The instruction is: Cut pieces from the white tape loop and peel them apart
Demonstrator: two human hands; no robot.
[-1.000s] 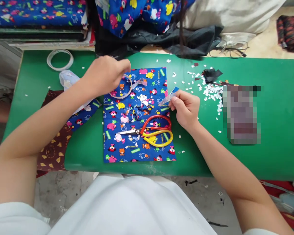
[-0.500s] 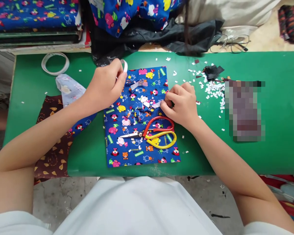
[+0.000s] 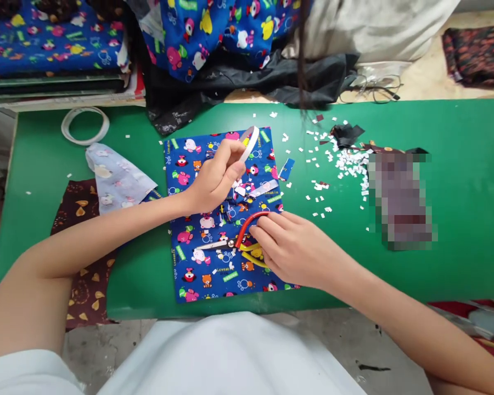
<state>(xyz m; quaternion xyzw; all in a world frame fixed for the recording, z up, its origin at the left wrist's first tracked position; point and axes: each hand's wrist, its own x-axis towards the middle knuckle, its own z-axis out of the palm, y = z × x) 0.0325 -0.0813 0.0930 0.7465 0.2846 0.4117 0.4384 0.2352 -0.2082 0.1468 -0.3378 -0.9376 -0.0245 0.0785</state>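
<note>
My left hand (image 3: 218, 178) is closed on a thin white tape roll (image 3: 252, 144), held above the upper part of a blue cartoon-print fabric piece (image 3: 208, 291). My right hand (image 3: 298, 249) grips the handles of a pair of scissors (image 3: 231, 244), one handle red and one yellow. The scissors lie across the lower half of the fabric, blades pointing left. Between my hands, small fabric scraps and a whitish strip (image 3: 265, 189) rest on the fabric. Part of the yellow handle is hidden by my right fingers.
Another white tape ring (image 3: 85, 126) lies at the left of the green table (image 3: 469, 208). Below it are a pale folded cloth (image 3: 117, 178) and brown printed fabric (image 3: 88, 285). White paper bits (image 3: 352, 162) and a black scrap (image 3: 346, 133) lie right; eyeglasses (image 3: 381, 93) stand behind.
My right hand has gone from the scraps down to the scissors' handles. My left hand, with the tape roll, has moved right and lower. A small blue scrap now shows beside the fabric's right edge.
</note>
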